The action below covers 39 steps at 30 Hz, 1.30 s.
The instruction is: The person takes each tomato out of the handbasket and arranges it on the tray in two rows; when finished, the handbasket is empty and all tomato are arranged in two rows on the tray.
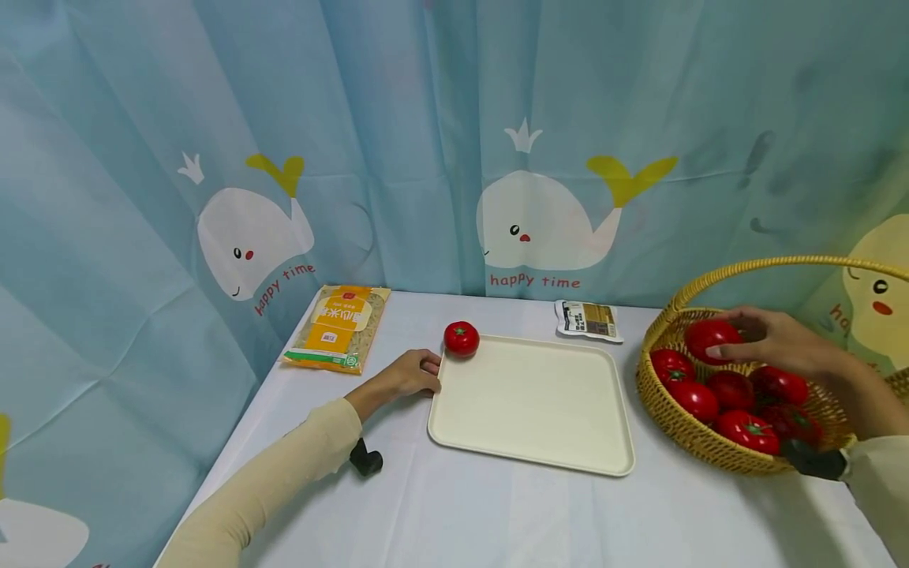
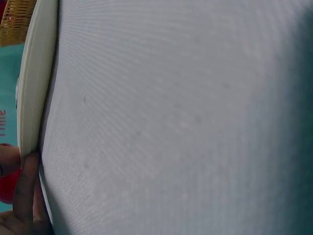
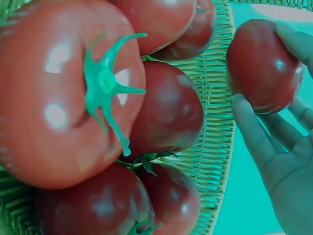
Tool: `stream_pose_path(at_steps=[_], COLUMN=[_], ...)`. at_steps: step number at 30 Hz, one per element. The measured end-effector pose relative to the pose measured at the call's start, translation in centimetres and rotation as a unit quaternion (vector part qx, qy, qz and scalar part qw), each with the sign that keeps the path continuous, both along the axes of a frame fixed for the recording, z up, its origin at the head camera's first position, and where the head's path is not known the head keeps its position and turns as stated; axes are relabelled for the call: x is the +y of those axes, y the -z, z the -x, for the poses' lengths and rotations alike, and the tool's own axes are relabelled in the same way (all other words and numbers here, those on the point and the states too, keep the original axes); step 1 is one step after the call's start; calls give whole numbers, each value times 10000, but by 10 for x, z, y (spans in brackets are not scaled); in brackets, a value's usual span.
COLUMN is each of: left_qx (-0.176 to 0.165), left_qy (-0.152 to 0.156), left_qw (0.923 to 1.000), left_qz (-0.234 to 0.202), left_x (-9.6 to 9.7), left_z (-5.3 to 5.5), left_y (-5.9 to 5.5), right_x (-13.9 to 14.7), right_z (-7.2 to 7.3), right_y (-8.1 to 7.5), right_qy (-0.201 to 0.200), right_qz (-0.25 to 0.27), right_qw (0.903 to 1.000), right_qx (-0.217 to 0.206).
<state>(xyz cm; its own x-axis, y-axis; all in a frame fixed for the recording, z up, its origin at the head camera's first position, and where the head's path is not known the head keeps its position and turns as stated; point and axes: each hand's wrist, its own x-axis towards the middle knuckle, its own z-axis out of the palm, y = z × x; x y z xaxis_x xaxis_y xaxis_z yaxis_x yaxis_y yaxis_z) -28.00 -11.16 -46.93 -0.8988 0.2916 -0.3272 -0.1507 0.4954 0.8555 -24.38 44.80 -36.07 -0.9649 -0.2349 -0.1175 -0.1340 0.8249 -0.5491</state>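
My right hand [image 1: 788,339] grips a red tomato [image 1: 712,341] above the wicker basket [image 1: 656,410]; in the right wrist view the fingers and thumb curl round that tomato [image 3: 264,66]. Several more tomatoes [image 1: 747,431], some with green stems, lie inside the basket. At the left edge of the cream tray [image 1: 533,402], my left hand [image 1: 412,373] pinches the rim, thumb above and fingers against the underside of the tray edge [image 2: 36,78]. One tomato [image 1: 461,339] sits at the tray's back left corner.
A bag of grain [image 1: 337,327] in orange and clear packaging lies at the back left. Behind the tray is a small white and brown packet [image 1: 589,321]. The basket's arched handle [image 1: 767,262] rises over the tomatoes. A blue curtain [image 1: 419,158] hangs behind the white-covered table [image 1: 454,513].
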Motion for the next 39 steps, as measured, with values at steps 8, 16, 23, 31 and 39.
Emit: stream_pose_path(at_steps=[8,16,23,31,39], left_qx=[-16,-3,-24,-39,-11], left_qy=[3,15,15,13,5], left_qw=[10000,10000,10000,10000,10000], left_qz=[-69,-14,34,27,-99], left_x=[0,-1,0,0,-1], left_z=[0,0,1,0,-1], left_y=[0,0,0,0,0], right_x=[-1,-11,-21,-37,-52], right_z=[-13,-23,-32,-41,-47], right_y=[-3,-2,-3,-3,0], right_qy=[-67,-239,-610,-581,-867], right_qz=[84,242,451,644,874], right_qw=[9999,9986,9937,9944,9915], right_qx=[136,414,822,608,432])
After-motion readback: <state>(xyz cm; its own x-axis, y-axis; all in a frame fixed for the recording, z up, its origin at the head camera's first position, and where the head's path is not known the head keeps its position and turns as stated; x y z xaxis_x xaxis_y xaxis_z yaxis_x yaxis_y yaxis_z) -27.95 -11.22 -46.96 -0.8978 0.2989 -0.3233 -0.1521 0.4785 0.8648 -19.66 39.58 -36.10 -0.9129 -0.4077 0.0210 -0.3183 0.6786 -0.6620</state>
